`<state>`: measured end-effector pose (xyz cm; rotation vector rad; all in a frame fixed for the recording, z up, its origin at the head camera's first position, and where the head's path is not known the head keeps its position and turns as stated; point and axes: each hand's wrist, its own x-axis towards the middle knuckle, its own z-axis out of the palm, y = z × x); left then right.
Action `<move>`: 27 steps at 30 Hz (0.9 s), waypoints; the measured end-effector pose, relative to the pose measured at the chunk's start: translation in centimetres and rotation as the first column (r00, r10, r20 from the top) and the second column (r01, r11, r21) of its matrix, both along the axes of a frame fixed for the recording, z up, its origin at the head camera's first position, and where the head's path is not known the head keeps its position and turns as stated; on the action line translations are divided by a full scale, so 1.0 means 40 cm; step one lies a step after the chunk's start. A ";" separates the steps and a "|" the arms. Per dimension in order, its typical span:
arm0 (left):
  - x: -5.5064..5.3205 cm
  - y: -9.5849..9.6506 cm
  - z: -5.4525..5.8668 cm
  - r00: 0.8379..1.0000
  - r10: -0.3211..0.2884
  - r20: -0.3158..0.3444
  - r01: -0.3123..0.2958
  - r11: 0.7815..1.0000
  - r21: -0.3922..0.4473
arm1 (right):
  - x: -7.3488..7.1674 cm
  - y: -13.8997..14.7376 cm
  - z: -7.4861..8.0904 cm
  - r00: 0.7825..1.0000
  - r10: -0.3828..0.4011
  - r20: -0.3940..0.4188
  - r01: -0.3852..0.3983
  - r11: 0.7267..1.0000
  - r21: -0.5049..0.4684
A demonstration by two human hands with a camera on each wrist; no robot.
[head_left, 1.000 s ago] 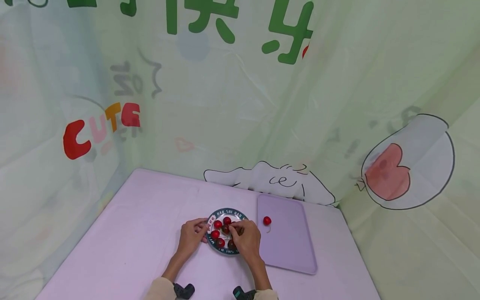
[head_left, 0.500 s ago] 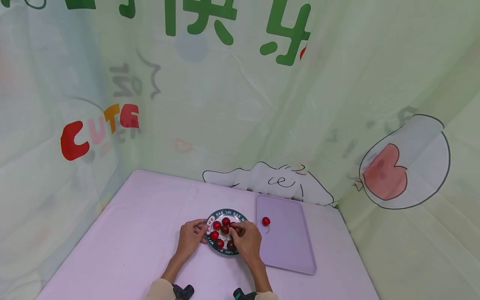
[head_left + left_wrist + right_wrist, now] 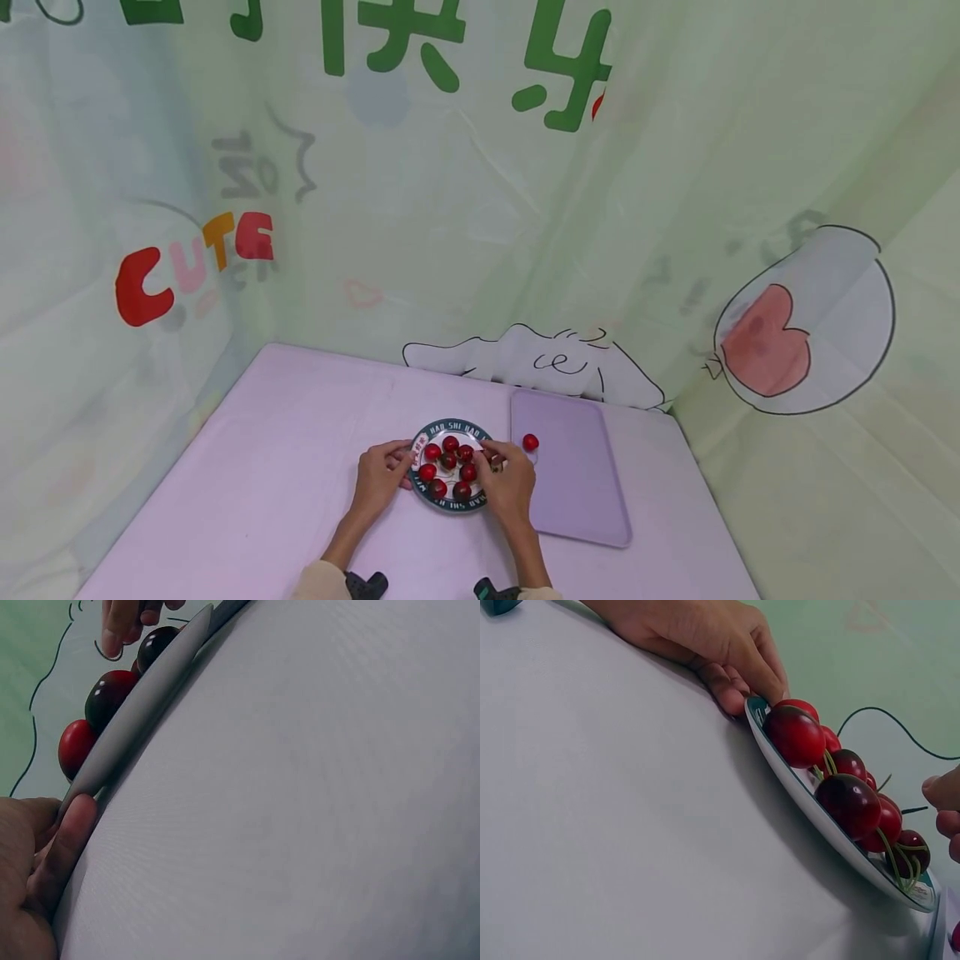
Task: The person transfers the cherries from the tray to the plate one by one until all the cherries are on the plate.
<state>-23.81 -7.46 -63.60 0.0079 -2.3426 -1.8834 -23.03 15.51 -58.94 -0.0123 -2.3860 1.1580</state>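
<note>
A round plate (image 3: 422, 492) with a dark green lettered rim bears several red and dark red cherries (image 3: 438, 488), some with green stems. My left hand (image 3: 378, 477) pinches its left rim; in the left wrist view one finger (image 3: 75, 825) lies under the edge. Over the plate's right side is my right hand (image 3: 510, 483), its fingers bent. In the right wrist view its fingertips (image 3: 941, 791) are partly cut off above the cherries; whether they pinch anything cannot be seen. A dark cherry (image 3: 911, 853) lies below them near the rim.
Right of the plate lies a purple tray (image 3: 577, 475) with one red cherry (image 3: 530, 442) near its left edge. The table (image 3: 300, 433) has a pale pinkish cover. Printed curtains (image 3: 450, 208) stand behind and at both sides.
My right hand has moved slightly right, from over the middle cherries towards the plate's right rim, uncovering cherries there. The left hand keeps its hold on the plate. The head view has shifted slightly.
</note>
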 end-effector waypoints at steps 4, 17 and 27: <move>-0.001 -0.001 -0.005 1.000 0.001 0.001 -0.001 1.000 -0.016 | 0.007 0.007 0.011 0.999 -0.011 0.030 0.012 1.000 -0.017; 0.000 0.003 -0.007 1.000 0.003 0.003 -0.003 1.000 -0.017 | -0.007 0.049 -0.015 0.989 -0.109 -0.097 0.104 0.993 -0.054; 0.004 0.003 0.001 1.000 0.007 0.002 -0.007 1.000 -0.025 | -0.023 0.086 -0.047 0.980 -0.179 -0.085 0.172 0.981 -0.085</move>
